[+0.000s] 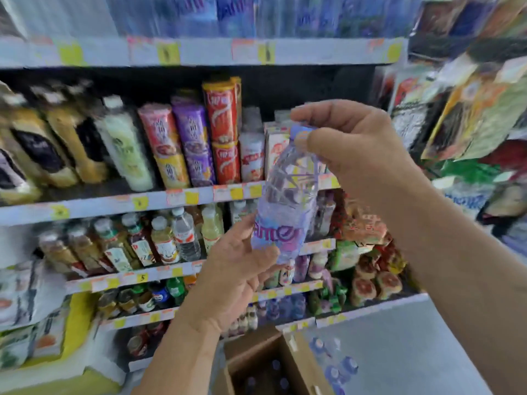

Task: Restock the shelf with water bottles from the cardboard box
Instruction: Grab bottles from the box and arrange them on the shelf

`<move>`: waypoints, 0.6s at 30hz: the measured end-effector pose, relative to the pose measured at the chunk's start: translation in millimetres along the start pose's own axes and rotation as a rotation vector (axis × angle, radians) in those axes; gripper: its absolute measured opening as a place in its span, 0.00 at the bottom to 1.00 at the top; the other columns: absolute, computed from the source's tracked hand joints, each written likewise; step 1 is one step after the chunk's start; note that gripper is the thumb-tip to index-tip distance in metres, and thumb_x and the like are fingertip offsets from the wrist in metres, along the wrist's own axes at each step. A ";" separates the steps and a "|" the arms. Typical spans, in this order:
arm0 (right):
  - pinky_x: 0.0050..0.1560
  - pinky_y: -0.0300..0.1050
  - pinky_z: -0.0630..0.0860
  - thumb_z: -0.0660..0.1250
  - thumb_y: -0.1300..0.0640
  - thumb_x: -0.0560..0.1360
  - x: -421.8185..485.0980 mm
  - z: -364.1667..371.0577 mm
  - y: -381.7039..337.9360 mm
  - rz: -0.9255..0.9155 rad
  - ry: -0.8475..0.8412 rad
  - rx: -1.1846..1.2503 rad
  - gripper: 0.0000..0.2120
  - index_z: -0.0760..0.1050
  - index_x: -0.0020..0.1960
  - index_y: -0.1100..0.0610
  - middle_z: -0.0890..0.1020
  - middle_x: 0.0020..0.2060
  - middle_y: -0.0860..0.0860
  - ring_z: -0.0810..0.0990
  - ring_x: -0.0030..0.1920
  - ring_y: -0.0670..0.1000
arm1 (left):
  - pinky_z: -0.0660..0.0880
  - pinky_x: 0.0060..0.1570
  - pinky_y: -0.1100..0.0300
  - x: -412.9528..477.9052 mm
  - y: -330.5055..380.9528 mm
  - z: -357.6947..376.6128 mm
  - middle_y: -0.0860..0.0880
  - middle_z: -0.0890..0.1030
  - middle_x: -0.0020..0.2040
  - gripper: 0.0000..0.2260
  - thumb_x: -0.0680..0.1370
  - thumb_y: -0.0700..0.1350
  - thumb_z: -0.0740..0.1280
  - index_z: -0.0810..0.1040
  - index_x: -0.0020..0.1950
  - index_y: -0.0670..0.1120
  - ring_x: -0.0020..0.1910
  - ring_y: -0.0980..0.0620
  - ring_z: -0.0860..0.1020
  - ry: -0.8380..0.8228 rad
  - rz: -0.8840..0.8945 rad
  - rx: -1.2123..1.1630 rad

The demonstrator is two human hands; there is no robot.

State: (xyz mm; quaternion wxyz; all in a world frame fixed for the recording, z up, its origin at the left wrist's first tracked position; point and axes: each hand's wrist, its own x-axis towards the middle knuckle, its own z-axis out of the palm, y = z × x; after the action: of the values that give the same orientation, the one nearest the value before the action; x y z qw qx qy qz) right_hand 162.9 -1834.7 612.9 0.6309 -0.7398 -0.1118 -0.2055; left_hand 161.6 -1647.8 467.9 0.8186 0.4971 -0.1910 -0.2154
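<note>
A water bottle (pixel 286 201) is held up in the air in front of the shelf (pixel 94 208), between the two hands and touching nothing else. It is clear, with a blue cap and a label in purple letters, and it leans a little, cap up and to the right, base down and to the left. The right hand (pixel 356 146) pinches the cap and neck between thumb and curled fingers. The left hand (pixel 236 269) holds the lower end, thumb across the label and fingers curled round the far side. Behind the bottle, the shelf carries tall tubes in red, purple and yellow (pixel 196 143) on the level at cap height, and small drink bottles (pixel 159 240) on the level below. The top level holds blue-labelled packs (pixel 236 12), too blurred to read. On the floor, below the hands, stands an open cardboard box (pixel 302 369); a few dark bottle tops show dimly inside it. Just to the right of the box, more bottles with blue caps (pixel 336 372) stand on the grey floor (pixel 413 352).
</note>
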 end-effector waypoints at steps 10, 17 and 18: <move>0.54 0.45 0.81 0.61 0.50 0.82 -6.6 18.3 -35.8 0.107 -0.110 -0.034 0.12 0.79 0.62 0.44 0.85 0.54 0.46 0.84 0.55 0.47 | 0.80 0.52 0.49 43.8 112.6 59.4 0.51 0.83 0.58 0.26 0.69 0.48 0.77 0.75 0.65 0.58 0.56 0.48 0.83 0.176 0.457 0.357; 0.57 0.57 0.80 0.70 0.55 0.73 33.9 -8.9 -60.4 0.051 -0.064 -0.078 0.15 0.78 0.58 0.42 0.87 0.48 0.47 0.86 0.49 0.49 | 0.79 0.40 0.66 74.9 140.7 93.2 0.58 0.84 0.52 0.27 0.66 0.46 0.80 0.75 0.60 0.63 0.47 0.57 0.84 0.170 0.502 0.395; 0.56 0.55 0.81 0.72 0.56 0.73 40.8 -13.5 -61.3 0.045 -0.063 -0.081 0.17 0.78 0.59 0.42 0.87 0.48 0.47 0.86 0.49 0.49 | 0.78 0.38 0.67 82.7 142.6 98.3 0.57 0.84 0.51 0.26 0.66 0.44 0.79 0.76 0.59 0.62 0.46 0.57 0.84 0.167 0.514 0.387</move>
State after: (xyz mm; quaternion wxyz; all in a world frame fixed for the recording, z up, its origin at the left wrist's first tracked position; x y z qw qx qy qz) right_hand 171.0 -1840.8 687.0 0.6009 -0.7733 -0.1065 -0.1723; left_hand 202.0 -1705.7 646.4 0.7494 0.5946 -0.2800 0.0799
